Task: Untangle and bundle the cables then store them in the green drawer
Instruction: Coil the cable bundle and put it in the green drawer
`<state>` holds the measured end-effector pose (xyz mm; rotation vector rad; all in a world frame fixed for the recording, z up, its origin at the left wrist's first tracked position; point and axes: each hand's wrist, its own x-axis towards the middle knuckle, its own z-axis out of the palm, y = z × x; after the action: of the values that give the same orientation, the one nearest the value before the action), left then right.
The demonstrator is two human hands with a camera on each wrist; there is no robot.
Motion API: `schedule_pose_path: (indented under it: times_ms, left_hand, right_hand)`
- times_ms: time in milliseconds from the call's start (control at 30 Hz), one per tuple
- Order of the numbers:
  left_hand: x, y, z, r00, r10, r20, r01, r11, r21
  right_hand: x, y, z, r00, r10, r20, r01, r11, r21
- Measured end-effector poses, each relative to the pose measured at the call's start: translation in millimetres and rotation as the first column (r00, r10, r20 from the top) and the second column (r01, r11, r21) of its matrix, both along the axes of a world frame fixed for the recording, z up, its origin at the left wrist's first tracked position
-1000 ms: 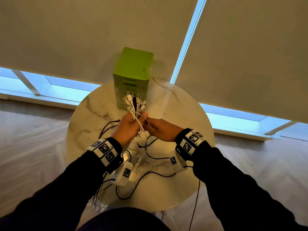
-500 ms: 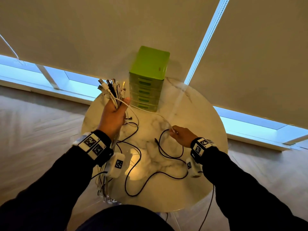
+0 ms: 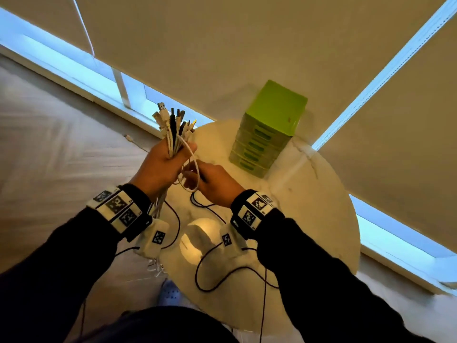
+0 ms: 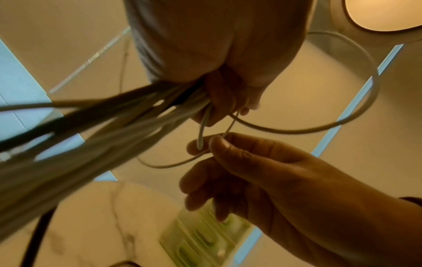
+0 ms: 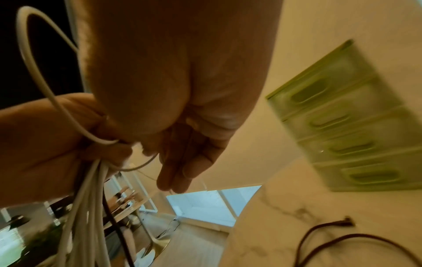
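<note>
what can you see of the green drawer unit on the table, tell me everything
The green drawer unit is a small upright tower of what looks like lime-green plastic, with a plain flat top and a stack of translucent drawers, each with a darker green slot handle. At least four drawers show, all apparently pushed in. It stands at the far edge of the round marble table, close to the window blinds. Neither hand touches it and no cable visibly reaches it.
</note>
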<state>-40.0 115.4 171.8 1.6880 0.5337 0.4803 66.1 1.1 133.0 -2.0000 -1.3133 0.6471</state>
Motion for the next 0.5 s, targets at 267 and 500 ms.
schedule_pose_path:
  times_ms: [267, 500]
  left_hand:
    - [-93.5, 101.3, -14.9, 0.963, 0.271, -0.005, -0.267, 0.946, -0.184]
    - [-149.8, 152.0, -38.2, 0.857, 0.514, 0.032, -0.446, 0.772, -0.453]
  right_hand:
    - [-23.4, 85.6, -27.9, 0.989, -0.118, -0.084, 0.115, 0.993, -0.038]
    - [-71.4, 123.1, -80.5, 0.979, 0.154, -0.133, -0.196, 0.887, -0.418]
